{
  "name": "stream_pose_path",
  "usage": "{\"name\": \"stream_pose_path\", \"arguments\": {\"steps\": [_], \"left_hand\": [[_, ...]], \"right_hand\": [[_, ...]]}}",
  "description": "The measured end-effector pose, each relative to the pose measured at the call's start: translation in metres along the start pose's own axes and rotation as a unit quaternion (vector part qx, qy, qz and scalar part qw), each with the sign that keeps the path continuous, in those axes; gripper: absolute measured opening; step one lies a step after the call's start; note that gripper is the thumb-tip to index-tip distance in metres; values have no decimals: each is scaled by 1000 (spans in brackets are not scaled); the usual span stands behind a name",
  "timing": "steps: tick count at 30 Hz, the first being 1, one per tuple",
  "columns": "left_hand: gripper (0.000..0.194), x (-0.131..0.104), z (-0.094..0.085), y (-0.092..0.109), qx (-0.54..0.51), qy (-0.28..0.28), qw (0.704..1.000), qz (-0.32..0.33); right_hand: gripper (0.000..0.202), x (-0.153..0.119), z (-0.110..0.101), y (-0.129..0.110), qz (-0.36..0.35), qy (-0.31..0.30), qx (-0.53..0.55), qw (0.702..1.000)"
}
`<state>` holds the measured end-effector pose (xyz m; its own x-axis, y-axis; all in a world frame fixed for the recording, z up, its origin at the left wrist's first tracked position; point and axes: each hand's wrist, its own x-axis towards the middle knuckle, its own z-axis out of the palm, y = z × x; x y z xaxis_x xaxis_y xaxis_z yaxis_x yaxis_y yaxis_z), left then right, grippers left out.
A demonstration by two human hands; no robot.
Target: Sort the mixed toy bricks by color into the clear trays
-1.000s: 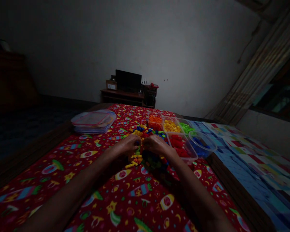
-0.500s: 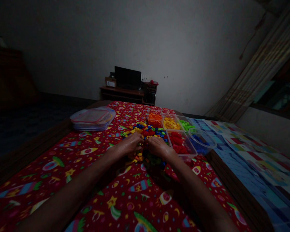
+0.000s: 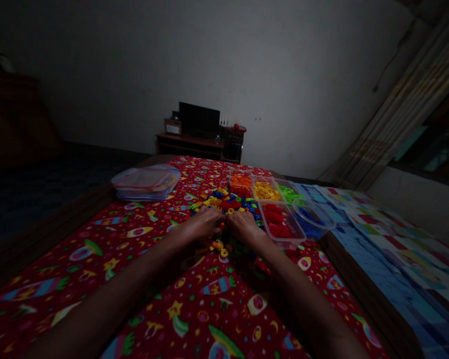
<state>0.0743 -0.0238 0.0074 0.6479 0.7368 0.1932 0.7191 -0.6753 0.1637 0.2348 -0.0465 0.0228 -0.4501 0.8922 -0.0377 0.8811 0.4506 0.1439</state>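
A mixed pile of small plastic toy building pieces (image 3: 235, 203) in yellow, red, blue and green lies ahead of me. At its near edge my left hand (image 3: 209, 222) is closed, its curled fingers meeting the pile. My right hand (image 3: 242, 224) is beside it, fingers also bent inward, with the fingertips of both hands close together. Whatever they pinch is hidden by the hands and the dim light. Just below the left hand are a few loose yellow and orange pieces (image 3: 220, 248). Right of my right hand stands a clear tub of red pieces (image 3: 275, 217).
Further clear tubs hold orange pieces (image 3: 241, 183), yellow pieces (image 3: 265, 191), green pieces (image 3: 289, 193) and blue pieces (image 3: 310, 224). Stacked clear lids (image 3: 145, 183) lie at the left on the red patterned cloth (image 3: 142, 284). A monitor (image 3: 199, 119) stands on a desk behind.
Both hands stay over the near edge of the pile with small finger movements. Loose yellow pieces below the left hand lie a little differently. The view has shifted slightly.
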Motion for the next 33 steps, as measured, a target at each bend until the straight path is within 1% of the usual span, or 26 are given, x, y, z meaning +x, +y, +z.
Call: {"name": "stream_pose_path", "arguments": {"steps": [2, 5, 8, 10, 12, 14, 15, 17, 19, 21, 23, 26, 28, 29, 31, 33], "left_hand": [[14, 0, -11, -6, -9, -3, 1000, -23], [19, 0, -27, -17, -35, 2, 998, -50], [20, 0, -34, -27, -61, 9, 996, -70], [18, 0, -34, -32, -79, 22, 994, -74], [17, -1, -32, -34, -93, 27, 992, -80], [19, -2, -30, -33, -98, 22, 990, -98], [21, -2, -29, -33, -97, 19, 989, -110], [28, -2, -29, -33, -92, 21, 987, -129], [33, -1, -31, -36, -84, 25, 987, -134], [34, -1, -34, -39, -81, 20, 988, -131], [35, -1, -37, -43, -79, 18, 988, -134], [40, -2, -38, -45, -111, 27, 984, -137], [47, -1, -35, -41, -172, 17, 976, -129], [53, -1, -32, -38, -208, 6, 970, -126], [65, 2, -28, -29, -264, -17, 957, -121], [74, 4, -25, -17, -284, -25, 952, -111]], "right_hand": [[30, 0, 5, 1, -7, 25, 0, 1000], [25, -2, 9, 9, -33, 80, 27, 996], [18, -4, 3, 16, -72, 111, 98, 986], [16, -5, -5, 14, -111, 97, 154, 977], [15, -7, -13, 4, -154, 48, 185, 969], [13, -11, -15, -10, -165, 4, 160, 973], [15, -13, -14, -18, -155, -4, 132, 979], [21, -17, -10, -31, -131, 3, 74, 989], [22, -20, -5, -38, -126, 20, 41, 991], [19, -21, -3, -36, -142, 23, 38, 989], [14, -18, -4, -28, -147, 26, 57, 987], [15, -8, -8, -9, -125, 44, 141, 981], [20, -1, -9, 4, -86, 67, 234, 966], [21, 3, -9, 9, -61, 76, 290, 952], [23, 8, -6, 16, -24, 76, 403, 912], [23, 13, -2, 18, -15, 51, 503, 863]]}}
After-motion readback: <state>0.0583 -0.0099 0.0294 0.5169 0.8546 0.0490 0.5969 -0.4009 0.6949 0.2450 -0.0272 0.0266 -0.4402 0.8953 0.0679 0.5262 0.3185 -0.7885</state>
